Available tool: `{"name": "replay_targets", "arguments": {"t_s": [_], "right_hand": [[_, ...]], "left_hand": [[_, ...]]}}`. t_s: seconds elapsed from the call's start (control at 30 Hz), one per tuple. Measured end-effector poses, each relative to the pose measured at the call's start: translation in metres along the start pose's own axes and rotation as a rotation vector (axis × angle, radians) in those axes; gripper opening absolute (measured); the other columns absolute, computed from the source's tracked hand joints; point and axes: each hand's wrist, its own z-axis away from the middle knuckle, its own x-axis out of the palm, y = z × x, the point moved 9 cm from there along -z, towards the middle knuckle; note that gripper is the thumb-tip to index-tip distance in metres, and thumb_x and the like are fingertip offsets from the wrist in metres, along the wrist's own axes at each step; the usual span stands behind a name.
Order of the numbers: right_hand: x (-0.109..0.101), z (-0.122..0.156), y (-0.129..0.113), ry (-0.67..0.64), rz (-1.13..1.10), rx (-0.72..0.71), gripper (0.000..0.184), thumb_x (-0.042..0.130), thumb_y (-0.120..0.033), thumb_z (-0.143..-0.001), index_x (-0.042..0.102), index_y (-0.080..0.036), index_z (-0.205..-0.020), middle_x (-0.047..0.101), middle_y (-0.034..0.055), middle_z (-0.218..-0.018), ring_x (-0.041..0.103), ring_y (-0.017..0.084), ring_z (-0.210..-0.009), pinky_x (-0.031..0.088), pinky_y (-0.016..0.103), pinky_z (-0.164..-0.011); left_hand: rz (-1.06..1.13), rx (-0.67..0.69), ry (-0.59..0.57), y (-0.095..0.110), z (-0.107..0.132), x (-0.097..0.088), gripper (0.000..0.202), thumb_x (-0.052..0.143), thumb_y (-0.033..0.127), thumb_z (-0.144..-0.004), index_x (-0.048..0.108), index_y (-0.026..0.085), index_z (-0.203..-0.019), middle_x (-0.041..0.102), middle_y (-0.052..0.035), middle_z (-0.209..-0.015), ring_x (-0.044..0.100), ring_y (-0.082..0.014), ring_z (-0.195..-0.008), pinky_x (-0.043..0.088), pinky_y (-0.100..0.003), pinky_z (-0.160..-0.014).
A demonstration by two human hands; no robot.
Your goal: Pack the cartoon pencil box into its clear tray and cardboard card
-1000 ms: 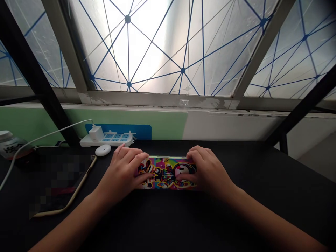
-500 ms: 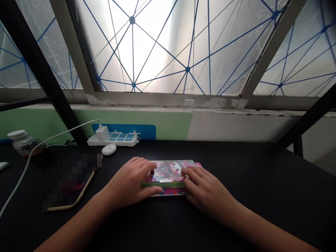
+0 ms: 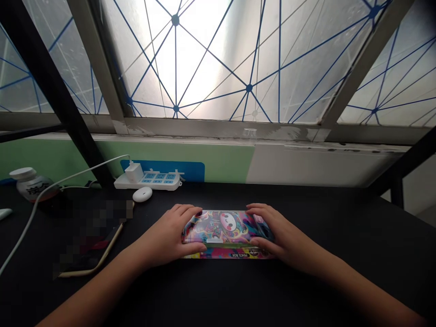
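Note:
A multicoloured pencil box [image 3: 218,227] with a white cartoon face on its lid lies on the black desk in front of me. A white clasp [image 3: 214,240] sits at the middle of its front edge. Beneath the box, a bright printed box or card [image 3: 226,253] reading "PENCIL BOX" sticks out toward me. My left hand [image 3: 173,234] grips the pencil box's left end, thumb at the front and fingers over the back. Around the right end is my right hand [image 3: 275,234], thumb in front, fingers behind. My hands cover both ends.
To the left lies a blurred-out object with a pale rim [image 3: 109,250]. Behind it are a white oval case [image 3: 142,194], a power strip [image 3: 150,181] with a plugged-in charger [image 3: 134,172], a white cable [image 3: 44,193] and a white-lidded jar [image 3: 32,184]. Black frame posts stand at both sides.
My right hand has shifted from the lid to the right end of the pencil box, its fingers spreading apart. More of the lid shows, and the green strip along its front looks thinner.

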Motion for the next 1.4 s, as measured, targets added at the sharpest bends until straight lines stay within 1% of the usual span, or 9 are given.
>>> {"name": "replay_targets", "arguments": {"t_s": [0.07, 0.13, 0.2, 0.3, 0.43, 0.63, 0.73, 1.03, 1.4], "right_hand": [[0.007, -0.001, 0.012, -0.047, -0.027, 0.041, 0.063, 0.059, -0.056, -0.091, 0.045, -0.026, -0.144, 0.048, 0.0143, -0.151, 0.047, 0.034, -0.136, 0.043, 0.050, -0.108], [0.015, -0.001, 0.019, -0.098, -0.069, 0.077, 0.067, 0.057, -0.057, -0.092, 0.040, -0.026, -0.149, 0.049, 0.0141, -0.150, 0.049, 0.034, -0.134, 0.044, 0.050, -0.108], [0.018, 0.000, 0.022, -0.117, -0.100, 0.101, 0.069, 0.057, -0.058, -0.092, 0.038, -0.026, -0.150, 0.050, 0.0144, -0.149, 0.051, 0.034, -0.132, 0.045, 0.049, -0.107], [0.019, 0.001, 0.021, -0.119, -0.104, 0.107, 0.071, 0.057, -0.059, -0.092, 0.037, -0.025, -0.151, 0.047, 0.0150, -0.151, 0.048, 0.035, -0.135, 0.043, 0.050, -0.108], [0.020, 0.000, 0.020, -0.129, -0.092, 0.114, 0.073, 0.055, -0.061, -0.092, 0.037, -0.023, -0.151, 0.045, 0.0147, -0.153, 0.045, 0.034, -0.138, 0.040, 0.049, -0.111], [0.018, -0.002, 0.018, -0.128, -0.104, 0.131, 0.071, 0.057, -0.062, -0.091, 0.038, -0.026, -0.150, 0.049, 0.0135, -0.150, 0.049, 0.034, -0.133, 0.044, 0.049, -0.108], [0.018, -0.002, 0.018, -0.135, -0.113, 0.146, 0.072, 0.057, -0.063, -0.091, 0.038, -0.026, -0.150, 0.048, 0.0138, -0.151, 0.047, 0.035, -0.135, 0.042, 0.050, -0.109], [0.019, -0.001, 0.014, -0.208, -0.110, 0.199, 0.077, 0.053, -0.067, -0.090, 0.036, -0.024, -0.152, 0.043, 0.0130, -0.154, 0.043, 0.034, -0.138, 0.039, 0.048, -0.112], [0.019, 0.003, 0.016, -0.188, -0.065, 0.157, 0.075, 0.052, -0.067, -0.091, 0.034, -0.026, -0.153, 0.044, 0.0106, -0.155, 0.046, 0.032, -0.137, 0.041, 0.046, -0.111]], "left_hand": [[0.017, 0.004, 0.016, 0.000, 0.000, -0.001, 0.070, 0.076, 0.053, -0.079, 0.053, 0.029, -0.140, 0.056, -0.0116, -0.139, 0.051, -0.0336, -0.127, 0.044, -0.048, -0.106], [0.025, 0.001, 0.024, -0.001, 0.000, -0.002, 0.070, 0.077, 0.052, -0.079, 0.053, 0.029, -0.140, 0.057, -0.0116, -0.138, 0.052, -0.0334, -0.126, 0.045, -0.048, -0.105], [0.024, -0.006, 0.021, -0.002, 0.000, -0.001, 0.071, 0.077, 0.053, -0.078, 0.052, 0.028, -0.140, 0.056, -0.0114, -0.138, 0.051, -0.0333, -0.127, 0.044, -0.048, -0.106], [0.016, -0.014, 0.012, -0.001, 0.000, -0.002, 0.071, 0.077, 0.053, -0.079, 0.052, 0.027, -0.140, 0.056, -0.0114, -0.139, 0.051, -0.0329, -0.128, 0.044, -0.047, -0.107], [0.014, -0.014, 0.008, 0.002, -0.001, -0.003, 0.070, 0.076, 0.052, -0.079, 0.052, 0.025, -0.139, 0.057, -0.0121, -0.137, 0.051, -0.0331, -0.127, 0.044, -0.047, -0.107], [0.013, -0.006, 0.019, 0.004, -0.001, -0.004, 0.069, 0.077, 0.051, -0.079, 0.053, 0.024, -0.138, 0.057, -0.0129, -0.137, 0.051, -0.0338, -0.126, 0.044, -0.048, -0.106], [0.013, -0.010, 0.022, 0.003, -0.001, -0.005, 0.069, 0.077, 0.052, -0.079, 0.054, 0.024, -0.138, 0.057, -0.0130, -0.137, 0.052, -0.0341, -0.126, 0.045, -0.048, -0.106], [-0.015, -0.019, -0.004, 0.005, 0.001, -0.003, 0.070, 0.075, 0.053, -0.081, 0.051, 0.025, -0.140, 0.056, -0.0113, -0.139, 0.050, -0.0330, -0.128, 0.044, -0.047, -0.107], [-0.048, -0.026, -0.033, 0.005, 0.002, 0.001, 0.071, 0.074, 0.052, -0.082, 0.048, 0.025, -0.142, 0.054, -0.0111, -0.140, 0.049, -0.0316, -0.129, 0.043, -0.047, -0.109]]}}
